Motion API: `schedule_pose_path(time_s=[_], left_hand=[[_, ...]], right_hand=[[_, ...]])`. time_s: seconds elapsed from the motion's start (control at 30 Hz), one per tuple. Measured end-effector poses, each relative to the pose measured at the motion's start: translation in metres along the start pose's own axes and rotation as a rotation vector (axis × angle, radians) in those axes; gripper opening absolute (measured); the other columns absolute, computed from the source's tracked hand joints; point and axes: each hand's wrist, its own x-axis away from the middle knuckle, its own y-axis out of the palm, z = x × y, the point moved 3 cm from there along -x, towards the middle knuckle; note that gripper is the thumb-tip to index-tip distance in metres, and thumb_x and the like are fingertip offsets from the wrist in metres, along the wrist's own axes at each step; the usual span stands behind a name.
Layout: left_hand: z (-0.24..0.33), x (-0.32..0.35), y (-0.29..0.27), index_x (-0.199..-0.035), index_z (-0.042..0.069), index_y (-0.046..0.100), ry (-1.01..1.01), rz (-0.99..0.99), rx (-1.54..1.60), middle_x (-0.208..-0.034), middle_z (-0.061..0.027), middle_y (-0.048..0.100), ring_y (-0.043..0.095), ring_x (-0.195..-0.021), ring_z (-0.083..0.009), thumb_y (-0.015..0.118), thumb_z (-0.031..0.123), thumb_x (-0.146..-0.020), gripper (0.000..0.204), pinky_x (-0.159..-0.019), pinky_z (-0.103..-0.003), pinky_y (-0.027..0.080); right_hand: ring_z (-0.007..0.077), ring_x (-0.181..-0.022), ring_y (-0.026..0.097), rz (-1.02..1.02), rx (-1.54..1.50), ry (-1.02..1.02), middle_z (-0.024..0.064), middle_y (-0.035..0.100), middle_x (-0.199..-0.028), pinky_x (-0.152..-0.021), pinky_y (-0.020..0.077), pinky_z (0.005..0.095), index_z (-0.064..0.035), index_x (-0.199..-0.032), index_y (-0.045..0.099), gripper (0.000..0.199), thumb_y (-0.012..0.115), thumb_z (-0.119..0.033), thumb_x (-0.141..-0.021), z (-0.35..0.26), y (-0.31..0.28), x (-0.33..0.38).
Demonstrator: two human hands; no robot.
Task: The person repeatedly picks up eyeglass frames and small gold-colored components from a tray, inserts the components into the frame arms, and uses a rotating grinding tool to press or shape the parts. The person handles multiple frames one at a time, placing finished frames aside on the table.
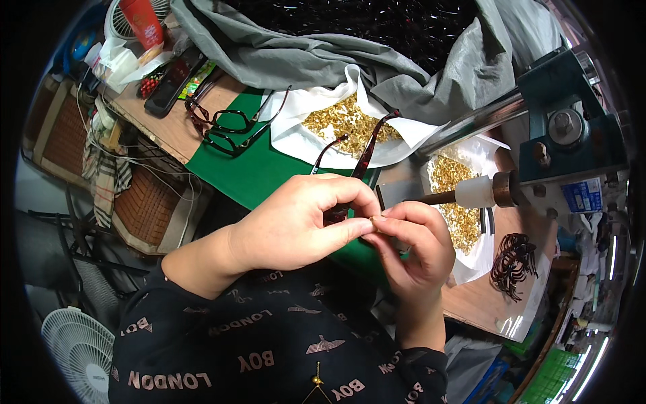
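My left hand (286,219) is closed around a dark tortoiseshell eyeglass frame (369,149), whose two temple arms point up and away from me. Its front lies mostly hidden behind my fingers. From the right, my right hand (420,246) comes in with thumb and forefinger pinched, touching my left fingertips. Between the fingertips shows a tiny gold-coloured piece (375,218), too small to make out fully. Just beyond my hands, a heap of small gold metal parts (346,121) lies on white paper (286,138). Another gold heap (452,182) is to the right.
Dark eyeglasses (232,128) rest on the green mat (225,178) at left. A green press-like machine (565,128) with a horizontal rod stands close on the right, beside a bundle of dark temple arms (513,266). Grey cloth (323,60) holding dark glossy pieces lies behind.
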Motion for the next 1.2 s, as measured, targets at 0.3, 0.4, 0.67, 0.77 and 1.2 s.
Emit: schedule_pose_path(time_s=[0.3, 0.4, 0.67, 0.77, 1.2], left_hand=[[-0.01, 0.006, 0.016, -0.148, 0.01, -0.006, -0.056, -0.151, 0.249, -0.104, -0.0104, 0.06, 0.056, -0.086, -0.0106, 0.051, -0.007, -0.086, 0.087, -0.075, -0.024, 0.046], [-0.009, 0.003, 0.02, -0.148, 0.01, -0.011, -0.073, -0.166, 0.22, -0.101, -0.0103, 0.06, 0.057, -0.083, -0.0109, 0.05, -0.01, -0.084, 0.091, -0.073, -0.024, 0.047], [-0.013, 0.003, 0.022, -0.149, 0.008, 0.0, -0.141, -0.225, 0.451, -0.106, -0.0097, 0.057, 0.058, -0.084, -0.0118, 0.05, -0.009, -0.084, 0.084, -0.075, -0.025, 0.049], [-0.012, 0.003, 0.021, -0.149, 0.006, 0.007, -0.197, -0.241, 0.533, -0.11, -0.01, 0.056, 0.058, -0.086, -0.0119, 0.049, -0.005, -0.088, 0.075, -0.076, -0.026, 0.05], [0.024, -0.006, 0.033, -0.142, 0.002, 0.013, -0.11, -0.029, 0.724, -0.115, -0.0288, 0.057, 0.067, -0.077, -0.0238, 0.04, 0.002, -0.094, 0.055, -0.059, -0.025, 0.055]], right_hand=[[0.0203, -0.074, 0.06, 0.078, -0.158, 0.037, 0.0087, 0.063, -0.088, -0.063, 0.0478, 0.0285, -0.0039, -0.087, 0.066, 0.025, 0.076, 0.005, -0.066, 0.005, -0.003, 0.001], [0.0229, -0.079, 0.059, 0.068, -0.165, 0.101, 0.0073, 0.063, -0.088, -0.072, 0.0472, 0.0318, -0.004, -0.087, 0.066, 0.028, 0.077, 0.003, -0.063, 0.012, 0.001, 0.006], [0.0178, -0.082, 0.059, 0.014, -0.312, 0.224, 0.0076, 0.057, -0.093, -0.071, 0.0504, 0.0274, -0.0026, -0.09, 0.065, 0.027, 0.074, 0.007, -0.067, 0.015, 0.002, 0.01], [0.0145, -0.085, 0.059, -0.01, -0.469, 0.286, 0.0081, 0.054, -0.096, -0.071, 0.0522, 0.024, -0.0009, -0.093, 0.064, 0.027, 0.07, 0.01, -0.069, 0.017, 0.003, 0.012], [0.0186, -0.09, 0.061, 0.002, -0.529, 0.425, 0.0125, 0.065, -0.092, -0.082, 0.0465, 0.0294, 0.0031, -0.103, 0.059, 0.024, 0.063, -0.012, -0.085, 0.004, -0.017, 0.032]])
